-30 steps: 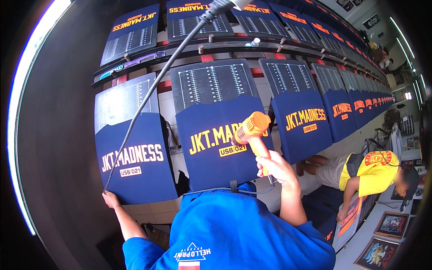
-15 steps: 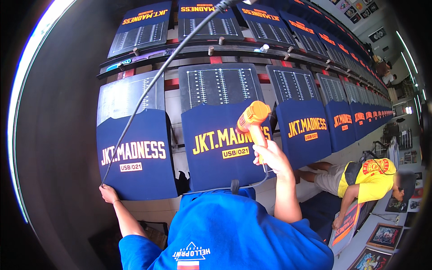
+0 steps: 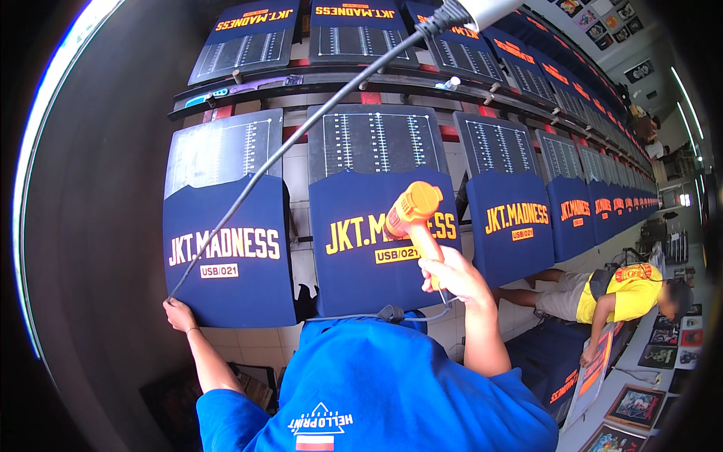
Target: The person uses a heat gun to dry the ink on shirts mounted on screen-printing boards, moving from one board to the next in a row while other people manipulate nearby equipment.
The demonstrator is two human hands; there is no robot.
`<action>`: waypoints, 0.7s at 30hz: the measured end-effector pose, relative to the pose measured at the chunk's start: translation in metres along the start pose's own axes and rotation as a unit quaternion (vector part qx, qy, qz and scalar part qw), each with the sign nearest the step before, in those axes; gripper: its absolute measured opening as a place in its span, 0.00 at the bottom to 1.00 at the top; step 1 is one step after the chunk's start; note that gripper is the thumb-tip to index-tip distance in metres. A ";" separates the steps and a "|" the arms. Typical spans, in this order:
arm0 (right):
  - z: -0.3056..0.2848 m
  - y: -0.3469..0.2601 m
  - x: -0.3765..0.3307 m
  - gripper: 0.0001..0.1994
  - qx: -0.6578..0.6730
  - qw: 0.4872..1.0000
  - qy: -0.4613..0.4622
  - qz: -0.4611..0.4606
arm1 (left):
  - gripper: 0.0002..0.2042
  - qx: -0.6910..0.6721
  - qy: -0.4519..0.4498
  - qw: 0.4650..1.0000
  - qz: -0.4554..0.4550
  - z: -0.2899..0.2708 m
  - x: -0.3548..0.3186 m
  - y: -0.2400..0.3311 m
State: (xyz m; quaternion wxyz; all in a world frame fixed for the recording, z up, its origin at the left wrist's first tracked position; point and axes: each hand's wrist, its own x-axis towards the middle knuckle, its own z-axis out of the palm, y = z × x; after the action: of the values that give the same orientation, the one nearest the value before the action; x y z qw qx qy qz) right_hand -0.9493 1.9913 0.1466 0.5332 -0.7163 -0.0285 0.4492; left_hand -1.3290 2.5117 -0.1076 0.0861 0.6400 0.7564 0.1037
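Orange plastic forms the body of the heat gun (image 3: pixel 413 209), which the right hand (image 3: pixel 452 275) holds by its handle, grip clamped around it, fingers closed. The tool's long axis runs up and slightly left from the hand, with the nozzle end aimed at the middle navy shirt (image 3: pixel 380 237) stretched over its printing board. The nozzle sits over the right end of the yellow printed lettering on that shirt; whether it touches the cloth or hovers just off it cannot be told. A grey cord (image 3: pixel 376 315) loops from the tool's base across the lower hem.

The left hand (image 3: pixel 179 313) rests at the lower left corner of the left navy shirt (image 3: pixel 230 252), which carries white lettering. Its grip appears closed on the lower end of a dark cable (image 3: pixel 301 135) that rises diagonally to the upper right, though the exact finger hold is small in view.

The right hand is nearer to the middle shirt; the left hand is well apart from it. A person in a yellow shirt (image 3: pixel 621 294) bends over at the far right, near framed pictures (image 3: pixel 636 403).
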 end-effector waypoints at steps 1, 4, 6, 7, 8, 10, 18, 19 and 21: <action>-0.001 0.003 -0.004 0.10 -0.004 1.000 -0.003 0.012 | 0.18 0.001 0.004 1.000 0.004 0.000 0.000 0.000; 0.000 0.007 -0.014 0.10 -0.006 0.999 0.021 0.023 | 0.18 0.010 0.002 1.000 -0.003 0.002 -0.003 0.002; 0.002 0.014 -0.016 0.10 -0.014 0.999 0.049 0.017 | 0.18 0.016 0.001 1.000 -0.008 0.003 -0.002 0.002; 0.003 0.016 -0.016 0.10 -0.018 0.998 0.063 0.013 | 0.18 0.017 0.001 1.000 -0.007 0.003 -0.002 0.002; 0.004 0.016 -0.016 0.10 -0.014 0.998 0.056 0.015 | 0.19 0.020 0.000 1.000 -0.006 0.003 -0.003 0.003; 0.007 0.013 -0.016 0.10 -0.007 0.999 0.041 0.019 | 0.19 0.022 -0.008 1.000 -0.012 0.003 -0.005 0.006; 0.013 0.011 0.015 0.09 0.004 1.000 0.019 -0.017 | 0.20 0.016 0.003 1.000 -0.006 0.006 -0.002 0.001; 0.013 0.012 0.020 0.09 0.004 0.999 0.027 -0.024 | 0.20 0.019 0.003 1.000 -0.003 0.006 -0.003 0.002; 0.015 0.009 0.024 0.09 0.013 0.999 0.031 -0.042 | 0.20 0.021 0.002 1.000 -0.003 0.004 -0.008 0.006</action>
State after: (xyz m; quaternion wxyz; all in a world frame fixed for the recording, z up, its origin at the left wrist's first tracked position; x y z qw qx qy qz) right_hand -0.9486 2.0111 0.1243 0.5615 -0.7212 -0.0364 0.4041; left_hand -1.3209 2.5049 -0.1097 0.0711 0.6391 0.7607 0.0886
